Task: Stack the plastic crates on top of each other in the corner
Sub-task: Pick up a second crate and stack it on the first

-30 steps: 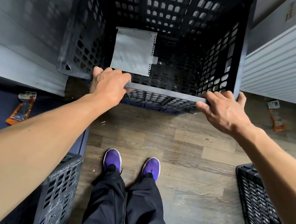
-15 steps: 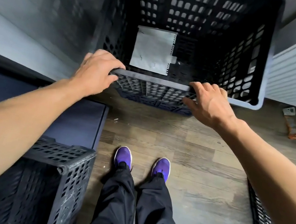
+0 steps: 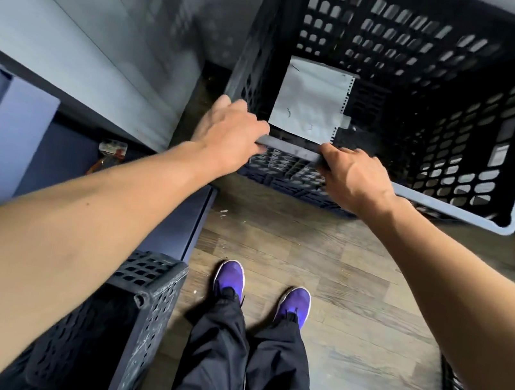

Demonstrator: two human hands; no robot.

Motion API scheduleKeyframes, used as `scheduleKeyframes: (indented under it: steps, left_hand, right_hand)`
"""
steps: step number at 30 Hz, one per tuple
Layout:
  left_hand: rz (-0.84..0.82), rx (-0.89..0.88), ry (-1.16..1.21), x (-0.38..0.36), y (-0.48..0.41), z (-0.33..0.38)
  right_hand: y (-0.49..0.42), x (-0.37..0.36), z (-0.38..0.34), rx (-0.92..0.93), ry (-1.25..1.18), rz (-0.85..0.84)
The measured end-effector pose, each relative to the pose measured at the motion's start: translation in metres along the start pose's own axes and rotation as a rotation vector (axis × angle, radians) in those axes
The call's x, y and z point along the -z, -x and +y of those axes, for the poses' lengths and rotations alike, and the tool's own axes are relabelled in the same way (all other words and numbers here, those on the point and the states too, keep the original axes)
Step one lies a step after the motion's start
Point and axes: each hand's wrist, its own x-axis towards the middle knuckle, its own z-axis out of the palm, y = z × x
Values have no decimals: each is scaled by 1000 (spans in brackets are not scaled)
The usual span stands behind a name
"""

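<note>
Crate of black perforated plastic stands in the corner above a second crate, whose edge shows just under its near wall. I have my left hand and right hand both curled over the near rim, close together toward its left end. A narrow strip of floor separates its left side from the grey wall; bare boards lie open before my shoes. A paper sheet lies inside
</note>
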Motion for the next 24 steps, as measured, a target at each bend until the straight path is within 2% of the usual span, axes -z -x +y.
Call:
scheduleKeyframes:
  steps: [3,7,12,17,21,24]
  left_hand:
    - [18,69,-17,-5,-5,8]
    - [68,31,-62,-6,-6,5]
    - [54,53,-88,2,-4,14]
    - [94,133,-3,-5,0,20]
    - [56,95,37,1,-3,17]
    - [22,144,78,7,-2,19]
  right_hand:
    - [0,-2,6,17,-18,19]
    - [-4,-5,8,58,4,35]
    - [-4,0,7,34,-63,2]
    - [1,-8,2,18,-17,62]
    - [-4,-5,6,16,-39,16]
    - [-3,-2,6,26,-65,3]
